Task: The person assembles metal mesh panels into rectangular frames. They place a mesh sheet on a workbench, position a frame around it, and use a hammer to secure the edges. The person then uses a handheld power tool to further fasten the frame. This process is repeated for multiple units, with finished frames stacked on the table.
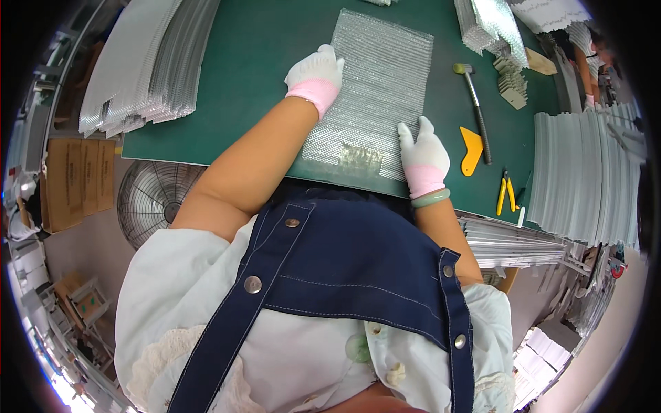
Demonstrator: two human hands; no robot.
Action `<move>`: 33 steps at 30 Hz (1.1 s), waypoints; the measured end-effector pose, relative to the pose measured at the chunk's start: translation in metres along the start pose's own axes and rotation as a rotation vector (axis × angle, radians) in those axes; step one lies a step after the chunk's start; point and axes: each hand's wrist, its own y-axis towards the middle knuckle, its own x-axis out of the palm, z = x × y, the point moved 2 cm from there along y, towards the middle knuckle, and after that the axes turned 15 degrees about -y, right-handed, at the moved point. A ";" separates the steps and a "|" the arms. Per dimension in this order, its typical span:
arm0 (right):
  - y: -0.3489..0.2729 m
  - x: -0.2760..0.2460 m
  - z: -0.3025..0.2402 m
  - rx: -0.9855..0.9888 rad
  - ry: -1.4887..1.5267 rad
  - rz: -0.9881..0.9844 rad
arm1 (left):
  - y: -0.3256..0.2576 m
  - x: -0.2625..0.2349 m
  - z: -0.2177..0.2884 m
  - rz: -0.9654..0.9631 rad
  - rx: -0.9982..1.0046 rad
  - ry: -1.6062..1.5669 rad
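A silver metal mesh sheet with a fine corrugated pattern lies on the green tabletop, its near end close to the table's front edge. My left hand, in a white glove with a pink cuff, is at the sheet's left edge with its fingers curled against it. On the right edge, nearer to me, rests my right hand in a matching glove, thumb and forefinger spread apart; its other fingers are hidden. A small rectangular translucent patch shows at the sheet's near end.
Right of the sheet lie a hammer, a yellow scraper and yellow-handled pliers. Stacked mesh sheets stand at far left and right. A floor fan and cardboard boxes are at left. Another person is at far right.
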 end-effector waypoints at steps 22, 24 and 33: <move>0.013 0.000 -0.002 -0.475 -0.287 0.195 | -0.002 0.000 -0.001 -0.063 0.400 0.313; 0.022 -0.022 -0.007 -0.507 -0.263 0.108 | 0.003 -0.002 -0.001 -0.129 0.395 0.323; 0.124 -0.009 -0.039 -0.360 -0.227 0.365 | 0.007 -0.005 0.008 -0.180 0.426 0.283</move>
